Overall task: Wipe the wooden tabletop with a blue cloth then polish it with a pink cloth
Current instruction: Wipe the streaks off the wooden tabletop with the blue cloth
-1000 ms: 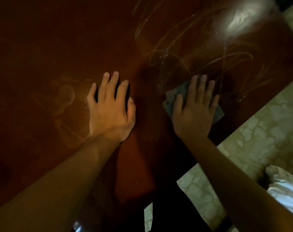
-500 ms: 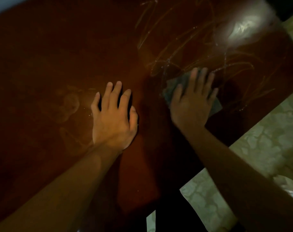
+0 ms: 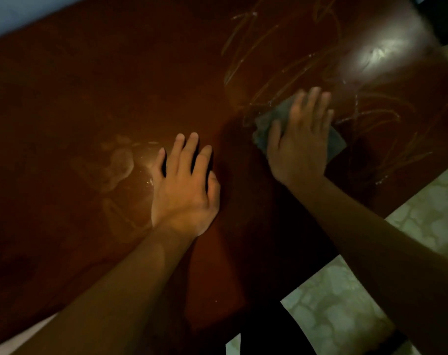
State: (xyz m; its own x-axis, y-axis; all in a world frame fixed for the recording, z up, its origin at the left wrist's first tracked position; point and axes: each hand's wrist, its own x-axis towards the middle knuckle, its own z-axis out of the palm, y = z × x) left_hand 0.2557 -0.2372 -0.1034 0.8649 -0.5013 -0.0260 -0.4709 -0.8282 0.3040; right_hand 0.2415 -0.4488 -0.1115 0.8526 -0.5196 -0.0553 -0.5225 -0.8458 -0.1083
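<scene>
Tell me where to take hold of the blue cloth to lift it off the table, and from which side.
Probably pinch the bare corner of the blue cloth that sticks out past the right hand, coming from the right, the table-edge side. The cloth lies flat on the wooden tabletop with the palm covering its middle, so only the edges are free.

My right hand (image 3: 298, 147) is covering most of the cloth (image 3: 265, 124), so I'm only seeing its edges poking out. Its fingers (image 3: 312, 103) are smearing into blur. In this dim light the cloth is reading grey and I can't tell its colour. The desk (image 3: 89, 85) is running off the frame's edges.
</scene>
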